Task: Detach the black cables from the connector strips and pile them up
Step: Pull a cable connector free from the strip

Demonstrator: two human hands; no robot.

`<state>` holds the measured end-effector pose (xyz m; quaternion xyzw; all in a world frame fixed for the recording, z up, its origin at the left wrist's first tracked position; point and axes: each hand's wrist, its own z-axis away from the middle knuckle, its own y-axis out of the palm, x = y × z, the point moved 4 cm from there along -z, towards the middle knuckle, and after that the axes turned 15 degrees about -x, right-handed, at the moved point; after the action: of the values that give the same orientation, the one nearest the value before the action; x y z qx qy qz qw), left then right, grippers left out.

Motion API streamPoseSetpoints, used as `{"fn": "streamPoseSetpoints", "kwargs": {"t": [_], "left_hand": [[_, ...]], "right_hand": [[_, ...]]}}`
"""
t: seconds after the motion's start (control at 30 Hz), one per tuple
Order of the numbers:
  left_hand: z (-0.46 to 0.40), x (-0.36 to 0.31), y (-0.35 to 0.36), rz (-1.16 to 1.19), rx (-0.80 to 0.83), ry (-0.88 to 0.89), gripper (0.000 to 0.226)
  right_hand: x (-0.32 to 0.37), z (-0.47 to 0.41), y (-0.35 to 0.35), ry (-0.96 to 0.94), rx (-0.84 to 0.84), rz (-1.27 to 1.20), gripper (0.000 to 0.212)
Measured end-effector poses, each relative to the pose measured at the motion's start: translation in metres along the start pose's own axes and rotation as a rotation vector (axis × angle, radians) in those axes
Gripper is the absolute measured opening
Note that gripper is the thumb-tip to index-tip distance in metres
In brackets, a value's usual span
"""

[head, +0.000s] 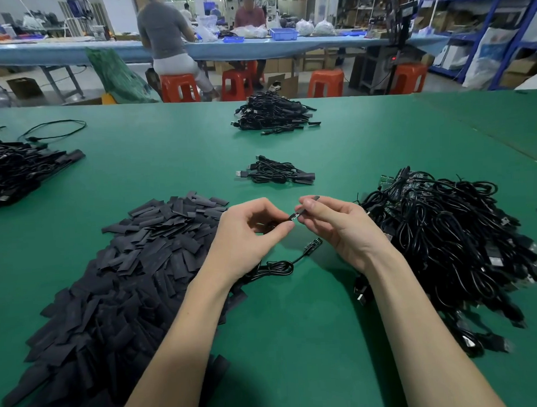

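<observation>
Both hands meet above the green tabletop; the left hand has its thumb and forefinger curled in a pinch on the end of a black cable, while the right hand pinches a small dark connector piece between thumb and fingers, a flat dark strip end sticking up past the fingertips; the two pinches nearly touch. The cable hangs from the left hand and loops on the tabletop just below the wrists, its far end carrying a small connector that lies between the two forearms.

To the right, just beside the right forearm, sits a large tangled heap of black cables with small green boards showing at its upper edge; to the left lies a wide heap of flat black sleeves, reaching under the left forearm. Beyond the hands, a small pile of cables lies apart on the tabletop; further back is a bigger pile; at the left edge is another dark pile with one loose cable behind it.

On the far blue bench a blue bin stands; its contents cannot be made out; white bags sit beside it.
</observation>
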<state>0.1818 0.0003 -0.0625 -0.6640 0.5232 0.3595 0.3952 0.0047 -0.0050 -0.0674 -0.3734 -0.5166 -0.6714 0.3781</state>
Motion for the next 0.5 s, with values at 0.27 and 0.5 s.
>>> {"fn": "streamPoseSetpoints", "kwargs": {"t": [0.27, 0.5], "left_hand": [[0.0004, -0.005, 0.0012, -0.108, -0.032, 0.089, 0.007], [0.0016, -0.0096, 0.002, -0.158, -0.051, 0.133, 0.006]], "right_hand": [[-0.0014, -0.0013, 0.0013, -0.03, -0.032, -0.007, 0.012], [-0.0024, -0.001, 0.001, -0.038, 0.002, 0.024, 0.014]]}}
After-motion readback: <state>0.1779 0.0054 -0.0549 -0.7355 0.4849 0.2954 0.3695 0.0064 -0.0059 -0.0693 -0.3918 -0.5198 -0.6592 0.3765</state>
